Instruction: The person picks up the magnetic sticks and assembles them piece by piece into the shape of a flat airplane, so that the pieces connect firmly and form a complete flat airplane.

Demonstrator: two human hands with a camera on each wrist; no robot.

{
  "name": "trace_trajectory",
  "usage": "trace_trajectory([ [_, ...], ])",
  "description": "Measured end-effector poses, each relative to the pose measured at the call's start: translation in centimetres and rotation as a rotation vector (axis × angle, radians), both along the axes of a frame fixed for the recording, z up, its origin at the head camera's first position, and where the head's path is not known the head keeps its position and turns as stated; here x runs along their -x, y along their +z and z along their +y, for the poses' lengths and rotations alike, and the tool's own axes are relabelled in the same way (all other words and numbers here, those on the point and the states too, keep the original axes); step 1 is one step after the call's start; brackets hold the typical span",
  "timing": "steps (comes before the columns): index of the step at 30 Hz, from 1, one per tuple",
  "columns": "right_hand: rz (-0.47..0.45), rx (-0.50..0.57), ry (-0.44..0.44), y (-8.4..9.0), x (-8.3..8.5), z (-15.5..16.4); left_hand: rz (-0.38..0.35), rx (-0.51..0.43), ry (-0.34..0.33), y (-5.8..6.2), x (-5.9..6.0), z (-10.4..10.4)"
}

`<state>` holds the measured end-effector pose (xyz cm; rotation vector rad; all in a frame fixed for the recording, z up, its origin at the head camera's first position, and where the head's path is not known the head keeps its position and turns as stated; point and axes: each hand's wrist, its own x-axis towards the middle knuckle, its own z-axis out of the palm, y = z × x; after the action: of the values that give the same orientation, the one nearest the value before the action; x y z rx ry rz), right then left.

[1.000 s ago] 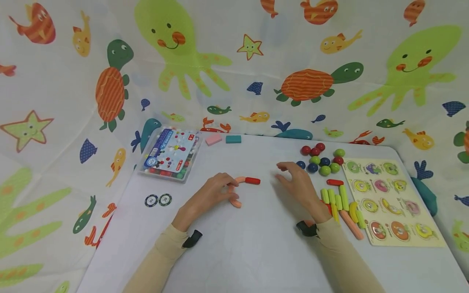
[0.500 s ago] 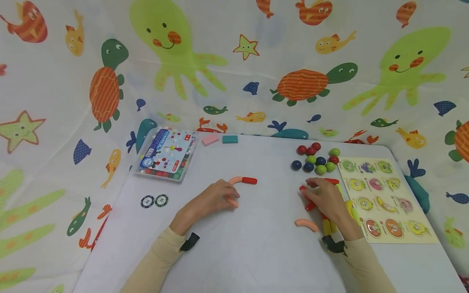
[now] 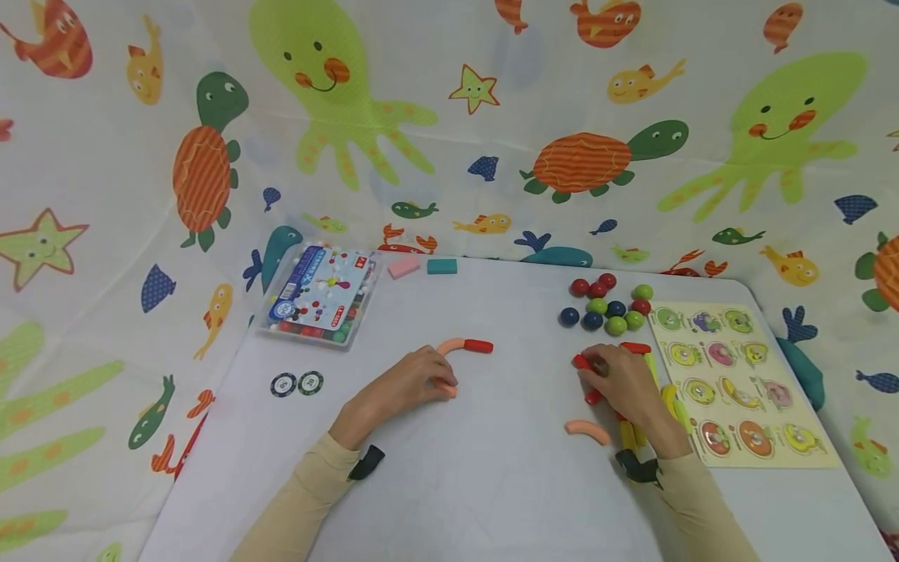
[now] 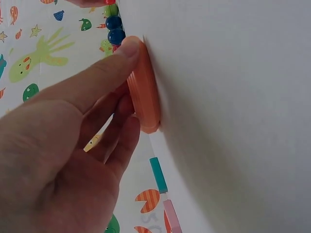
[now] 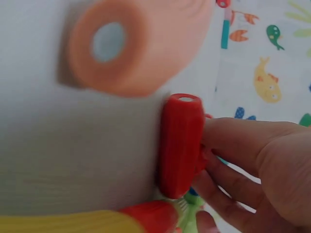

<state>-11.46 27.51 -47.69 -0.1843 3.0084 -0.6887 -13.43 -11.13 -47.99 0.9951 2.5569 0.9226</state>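
Note:
On the white table (image 3: 492, 476) my left hand (image 3: 410, 378) pinches a curved orange piece (image 3: 445, 388) (image 4: 144, 92) lying flat. Just beyond it lie another orange curve (image 3: 450, 345) and a red stick (image 3: 478, 346), joined end to end. My right hand (image 3: 618, 378) curls its fingers round a short red stick (image 3: 588, 381) (image 5: 181, 145) beside a pile of yellow, green and red sticks (image 3: 667, 398). A loose orange curved piece (image 3: 586, 429) (image 5: 124, 46) lies in front of that hand.
Coloured balls (image 3: 607, 306) cluster at the back right. A wooden peg puzzle board (image 3: 744, 386) lies at the right edge. A clear box of beads (image 3: 319, 297), two round chips (image 3: 296, 383), and pink and teal blocks (image 3: 421, 267) sit at the left and back.
My right hand moved from the table's middle to the stick pile and closed on a red stick. An orange curved piece now shows in front of it. The left hand barely shifted.

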Motion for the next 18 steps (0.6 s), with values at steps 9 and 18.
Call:
trace_trajectory([
  [9, 0.191, 0.168, 0.121, 1.9, -0.1, -2.7, 0.074, 0.021, -0.004, -0.2, -0.1, 0.0],
  [18, 0.207, 0.416, 0.362, 1.1, -0.5, -9.8, 0.077, 0.032, 0.003, -0.1, 0.0, 0.1],
])
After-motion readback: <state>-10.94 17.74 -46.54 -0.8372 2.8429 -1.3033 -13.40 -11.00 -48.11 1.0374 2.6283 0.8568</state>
